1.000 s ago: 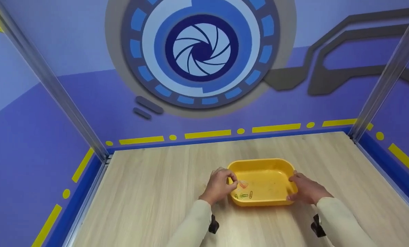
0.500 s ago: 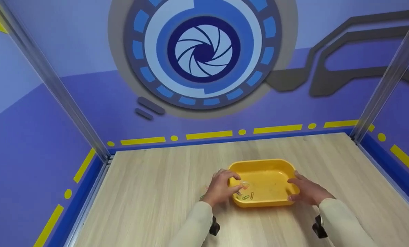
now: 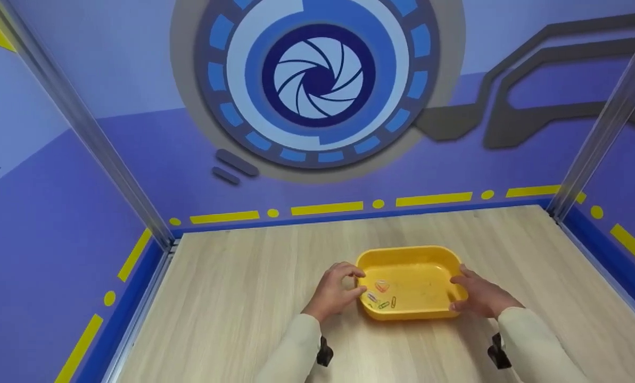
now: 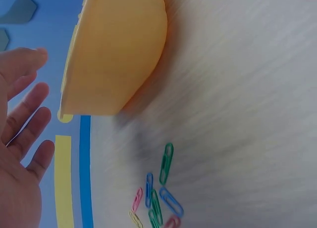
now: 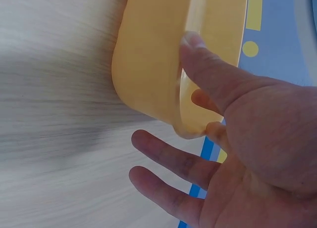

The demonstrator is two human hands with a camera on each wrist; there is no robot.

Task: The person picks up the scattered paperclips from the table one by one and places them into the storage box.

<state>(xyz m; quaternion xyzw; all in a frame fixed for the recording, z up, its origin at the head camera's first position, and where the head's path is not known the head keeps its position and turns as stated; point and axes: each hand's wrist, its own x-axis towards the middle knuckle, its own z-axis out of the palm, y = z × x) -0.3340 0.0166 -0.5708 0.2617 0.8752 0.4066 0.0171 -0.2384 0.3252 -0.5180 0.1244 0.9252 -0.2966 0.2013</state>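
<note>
A yellow tray stands on the wooden table. Several paper clips in different colours lie inside its left end. My left hand is at the left rim, fingers spread and holding nothing; in the left wrist view its fingers are loosely extended beside the tray's end. More paper clips, green, blue, pink and yellow, lie on the table below that hand; the head view hides them behind it. My right hand holds the right rim with thumb and forefinger, while two other fingers stick out past the tray.
A blue and purple printed panel rises behind the table, with side panels left and right. Metal posts stand at the corners. Small black devices sit at both wrists.
My left hand's pinched fingers have opened over the tray and drawn back left to the rim. A purplish paper clip now shows in the tray's left end. The right hand stays put.
</note>
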